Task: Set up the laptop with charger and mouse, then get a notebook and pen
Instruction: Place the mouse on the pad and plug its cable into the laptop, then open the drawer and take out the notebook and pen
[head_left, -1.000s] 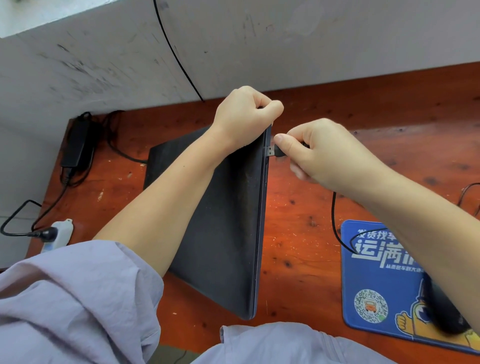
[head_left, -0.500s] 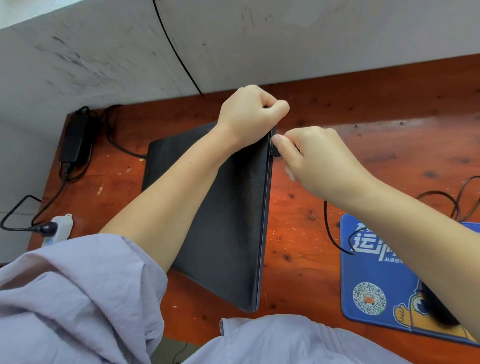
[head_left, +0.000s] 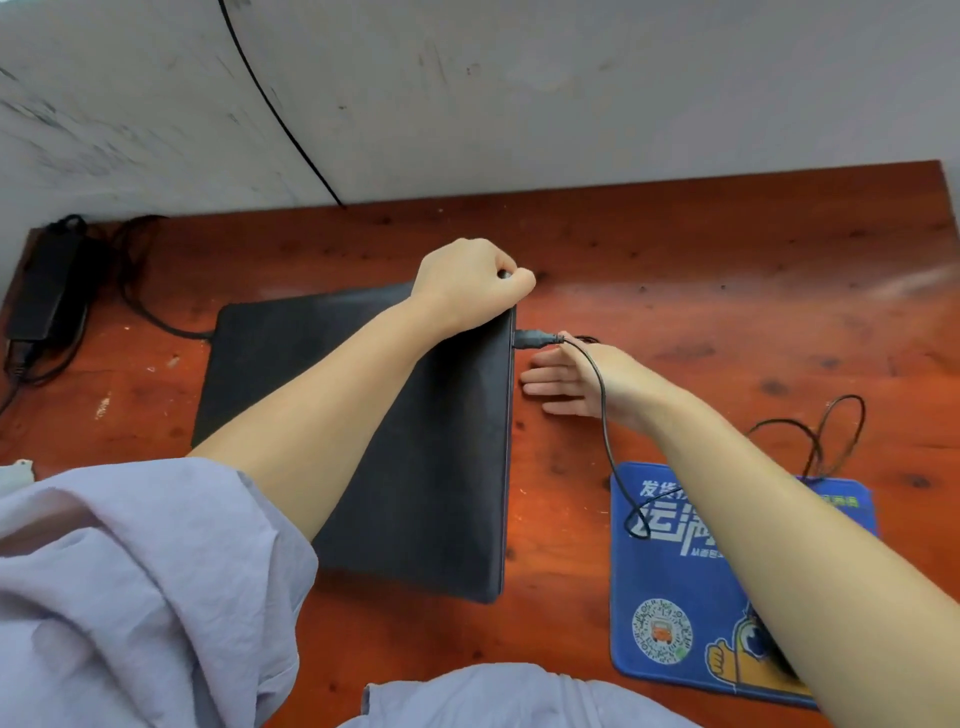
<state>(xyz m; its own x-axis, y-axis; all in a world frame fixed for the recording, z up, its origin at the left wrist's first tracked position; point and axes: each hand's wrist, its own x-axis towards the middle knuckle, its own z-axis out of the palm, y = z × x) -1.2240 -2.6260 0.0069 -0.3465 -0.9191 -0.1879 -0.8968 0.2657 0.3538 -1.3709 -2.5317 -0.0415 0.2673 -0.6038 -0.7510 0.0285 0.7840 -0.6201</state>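
Observation:
A closed black laptop (head_left: 415, 467) lies on the red-brown wooden desk (head_left: 675, 291). My left hand (head_left: 470, 283) grips its far right corner, fingers curled over the edge. A black USB plug (head_left: 537, 339) sits in the laptop's right side, and its thin cable (head_left: 605, 436) runs back across my right wrist to the blue mouse pad (head_left: 670, 597). My right hand (head_left: 566, 382) lies open beside the laptop, just below the plug, holding nothing. My right forearm hides the mouse. The black charger brick (head_left: 44, 280) rests at the desk's far left.
A grey scuffed wall (head_left: 519, 88) rises behind the desk, with a thin black cable (head_left: 280, 114) running down it. The charger's cord (head_left: 150, 317) leads toward the laptop's left side. Loops of mouse cable (head_left: 826, 426) lie above the pad. Lilac sleeves fill the lower left.
My right hand pushed the USB plug into the laptop's right side, then let go and dropped open just below it. My left hand kept its hold on the corner.

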